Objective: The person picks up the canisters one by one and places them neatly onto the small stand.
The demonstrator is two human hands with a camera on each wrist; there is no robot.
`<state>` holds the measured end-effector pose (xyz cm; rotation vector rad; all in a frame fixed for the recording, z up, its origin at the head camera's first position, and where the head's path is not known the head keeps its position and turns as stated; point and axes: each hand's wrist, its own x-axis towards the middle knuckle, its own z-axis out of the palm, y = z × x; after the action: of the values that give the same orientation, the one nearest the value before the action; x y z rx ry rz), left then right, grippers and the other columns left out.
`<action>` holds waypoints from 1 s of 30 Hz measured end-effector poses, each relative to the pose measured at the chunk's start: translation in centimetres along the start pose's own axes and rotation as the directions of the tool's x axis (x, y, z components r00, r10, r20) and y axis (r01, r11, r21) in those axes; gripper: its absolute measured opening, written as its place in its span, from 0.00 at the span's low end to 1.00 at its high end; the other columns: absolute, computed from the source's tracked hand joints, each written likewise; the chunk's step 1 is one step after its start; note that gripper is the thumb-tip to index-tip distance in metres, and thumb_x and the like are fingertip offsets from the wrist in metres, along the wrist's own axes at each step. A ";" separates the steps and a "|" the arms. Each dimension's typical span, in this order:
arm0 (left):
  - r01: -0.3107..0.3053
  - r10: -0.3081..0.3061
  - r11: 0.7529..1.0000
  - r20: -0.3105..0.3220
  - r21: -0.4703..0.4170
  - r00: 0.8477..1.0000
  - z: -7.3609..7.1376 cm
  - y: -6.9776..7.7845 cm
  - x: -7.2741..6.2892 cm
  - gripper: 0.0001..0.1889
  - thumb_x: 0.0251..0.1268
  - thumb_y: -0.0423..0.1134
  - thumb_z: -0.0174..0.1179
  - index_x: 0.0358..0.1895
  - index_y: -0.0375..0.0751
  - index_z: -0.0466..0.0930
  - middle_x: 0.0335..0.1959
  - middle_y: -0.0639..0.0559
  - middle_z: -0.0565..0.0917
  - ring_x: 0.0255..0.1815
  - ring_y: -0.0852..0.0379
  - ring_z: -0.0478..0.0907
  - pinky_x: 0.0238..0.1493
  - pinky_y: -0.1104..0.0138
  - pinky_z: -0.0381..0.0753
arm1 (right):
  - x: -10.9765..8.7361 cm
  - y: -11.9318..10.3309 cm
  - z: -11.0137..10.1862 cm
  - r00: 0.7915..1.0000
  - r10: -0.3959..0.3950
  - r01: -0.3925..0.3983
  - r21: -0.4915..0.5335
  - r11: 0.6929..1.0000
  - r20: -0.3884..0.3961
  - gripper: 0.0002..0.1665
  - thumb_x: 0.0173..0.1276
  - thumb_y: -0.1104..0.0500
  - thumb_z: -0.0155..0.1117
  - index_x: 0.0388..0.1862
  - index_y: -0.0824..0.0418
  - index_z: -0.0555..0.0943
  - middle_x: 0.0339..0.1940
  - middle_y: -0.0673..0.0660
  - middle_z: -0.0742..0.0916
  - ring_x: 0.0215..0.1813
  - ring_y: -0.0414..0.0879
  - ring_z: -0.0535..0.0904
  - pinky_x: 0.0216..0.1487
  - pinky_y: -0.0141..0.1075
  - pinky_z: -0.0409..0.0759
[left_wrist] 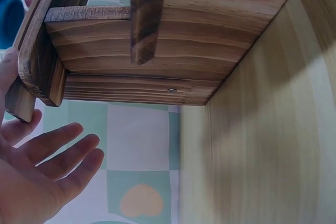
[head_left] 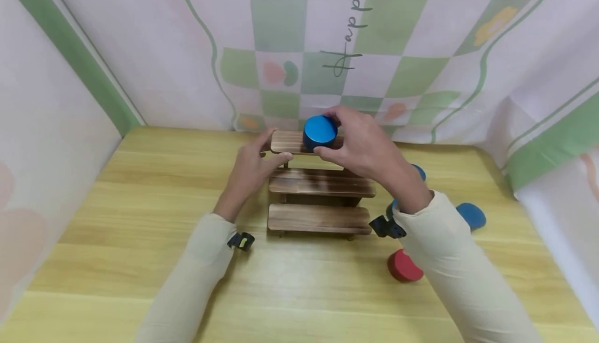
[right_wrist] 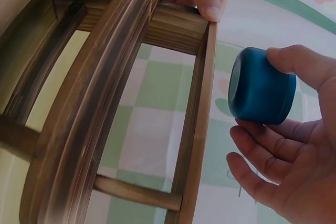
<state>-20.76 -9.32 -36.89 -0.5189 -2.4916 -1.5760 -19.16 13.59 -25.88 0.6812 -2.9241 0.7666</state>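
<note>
A three-tier dark wooden step rack (head_left: 319, 218) stands on the table. My left hand (head_left: 250, 166) holds the left end of its top board (head_left: 287, 142), thumb at the front edge and index finger behind; the other fingers are spread loosely in the left wrist view. Over that top board, my right hand (head_left: 367, 143) grips a round blue metal tin (head_left: 320, 130) between the thumb and fingers. The right wrist view shows a small gap between the tin (right_wrist: 260, 86) and the board (right_wrist: 202, 124).
To the right of the rack lie a blue disc-like piece (head_left: 471, 215), a red tin (head_left: 404, 266) and another blue piece (head_left: 419, 171), partly behind my right arm. A checkered cloth (head_left: 327, 31) hangs behind the wooden table (head_left: 154, 218).
</note>
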 end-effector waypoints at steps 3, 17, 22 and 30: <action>0.008 -0.008 1.000 0.000 0.011 1.000 0.1 0.2 0.0 0.36 0.65 0.52 0.68 0.72 0.42 0.69 0.57 0.42 0.82 0.57 0.49 0.78 0.58 0.50 0.77 | 0.2 -0.1 0.1 1.000 0.006 -0.006 -0.001 1.000 0.008 0.38 0.63 0.51 0.74 0.67 0.67 0.71 0.59 0.62 0.81 0.56 0.55 0.78 0.57 0.50 0.78; -0.005 0.005 1.000 -0.010 0.005 1.000 0.5 0.6 0.1 0.36 0.65 0.50 0.68 0.72 0.38 0.68 0.59 0.40 0.81 0.58 0.48 0.78 0.58 0.51 0.78 | 1.5 -1.1 0.8 0.999 -0.026 0.027 -0.018 0.999 0.025 0.38 0.62 0.50 0.75 0.65 0.66 0.72 0.59 0.60 0.80 0.57 0.53 0.78 0.60 0.48 0.77; -0.009 0.009 1.000 -0.012 0.007 1.000 0.5 0.6 0.1 0.36 0.65 0.50 0.68 0.72 0.39 0.69 0.59 0.41 0.81 0.58 0.49 0.79 0.57 0.51 0.79 | 2.1 -1.2 1.1 0.999 -0.019 0.020 -0.024 1.000 0.036 0.39 0.62 0.49 0.75 0.65 0.67 0.72 0.59 0.61 0.80 0.57 0.54 0.77 0.61 0.48 0.76; -0.007 0.007 1.000 -0.009 -0.009 1.000 0.6 0.8 0.0 0.35 0.65 0.48 0.69 0.71 0.39 0.70 0.58 0.41 0.81 0.58 0.48 0.79 0.56 0.48 0.78 | 2.4 -1.3 1.5 0.999 -0.011 0.013 -0.044 0.999 0.046 0.39 0.62 0.49 0.75 0.65 0.68 0.72 0.60 0.62 0.80 0.57 0.55 0.77 0.61 0.48 0.76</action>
<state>-20.47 -8.45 -36.45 -0.5203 -2.4746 -1.5836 -20.68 10.88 -26.20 0.7215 -2.9647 0.6922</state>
